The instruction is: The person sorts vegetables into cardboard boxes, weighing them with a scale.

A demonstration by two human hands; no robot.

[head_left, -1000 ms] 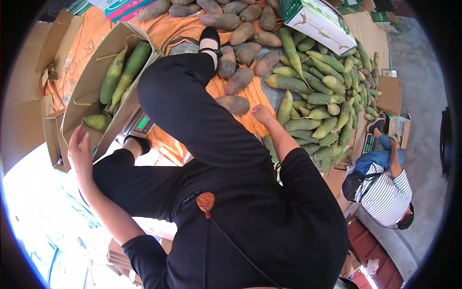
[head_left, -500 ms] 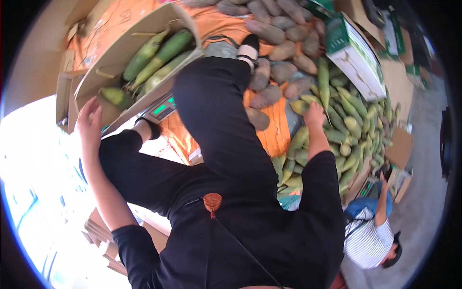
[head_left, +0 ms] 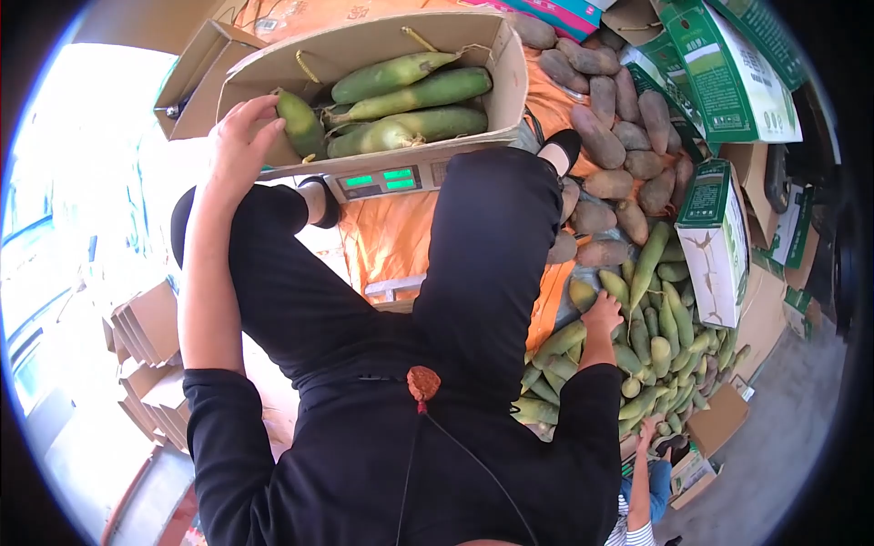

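Observation:
My left hand (head_left: 241, 141) is at the left end of a long cardboard box (head_left: 437, 150). Its fingers and thumb are apart, with the fingertips against a short green radish (head_left: 299, 123). Longer green radishes (head_left: 419, 96) lie side by side in the same box. Over to the right, my right hand (head_left: 603, 317) reaches down to a heap of green radishes (head_left: 669, 318). Its fingers are curled at the lower end of a green radish (head_left: 614, 287); the palm side is hidden.
The box rests on a scale with a lit green display (head_left: 382, 180). Reddish-brown tubers (head_left: 610, 182) lie on an orange sheet (head_left: 387, 232) beyond my knee. Green-and-white cartons (head_left: 715, 241) stand at the right. Another person's arm (head_left: 640, 473) reaches to the heap at lower right.
My view has turned, so the box and heap appear shifted. My left hand has come closer to the short radish and now touches it. My right hand stays at the heap.

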